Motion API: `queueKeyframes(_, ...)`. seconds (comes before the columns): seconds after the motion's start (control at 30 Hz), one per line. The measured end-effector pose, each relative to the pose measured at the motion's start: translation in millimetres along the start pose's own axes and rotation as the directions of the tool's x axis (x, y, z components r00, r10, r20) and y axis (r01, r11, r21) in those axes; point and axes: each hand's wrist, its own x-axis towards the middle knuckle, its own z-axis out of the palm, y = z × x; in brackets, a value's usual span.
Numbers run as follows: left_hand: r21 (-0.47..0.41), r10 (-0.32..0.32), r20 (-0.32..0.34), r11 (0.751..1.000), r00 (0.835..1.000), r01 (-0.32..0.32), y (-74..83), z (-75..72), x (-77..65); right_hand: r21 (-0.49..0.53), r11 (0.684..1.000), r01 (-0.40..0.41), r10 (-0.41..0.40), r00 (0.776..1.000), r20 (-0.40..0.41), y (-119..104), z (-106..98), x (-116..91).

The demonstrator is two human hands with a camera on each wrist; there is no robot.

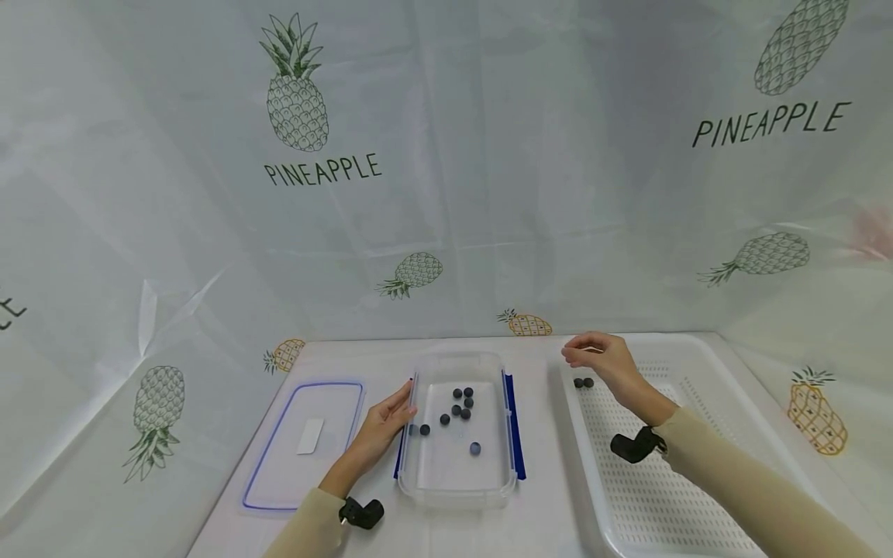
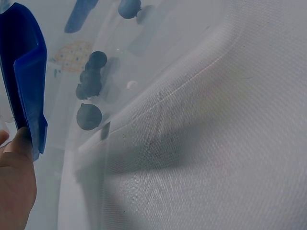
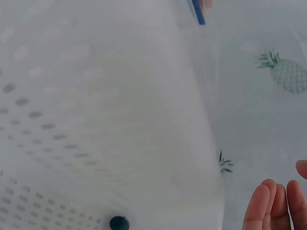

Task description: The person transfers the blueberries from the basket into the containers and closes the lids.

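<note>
A clear plastic food container (image 1: 456, 494) with blue side latches (image 1: 515, 426) stands in the middle of the table. Several blueberries (image 1: 445, 419) lie scattered on its floor. My left hand (image 1: 380, 426) grips the container's left side; up close, its fingers touch a blue latch (image 2: 31, 81). Over the far left corner of a white perforated tray (image 1: 670, 473) hovers my right hand (image 1: 607, 364). Its fingers (image 3: 259, 206) are extended with the thumb apart, and nothing shows between them. Two blueberries (image 1: 584, 383) sit in the tray just below that hand.
The container's lid (image 1: 279, 457), clear with a blue seal and a white label, lies flat at the left. A sheet printed with pineapples (image 1: 418, 194) hangs behind and beside the table. A strip of white table (image 1: 544, 465) separates the container from the tray.
</note>
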Motion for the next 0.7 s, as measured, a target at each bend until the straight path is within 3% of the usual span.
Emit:
queueKeyframes(0.3, 0.02, 0.006, 0.006, 1.0, 1.0, -0.006, -2.0, -1.1, 0.7, -0.054, 0.998, -0.031, 0.027, 0.997, -0.074, 26, -19, 1)
queueKeyframes(0.7, 0.003, 0.009, -0.008, 1.0, 1.0, -0.009, -5.1, -1.5, 0.9, -0.276, 0.956, -0.104, 0.062, 0.986, -0.155, 57, -32, -2)
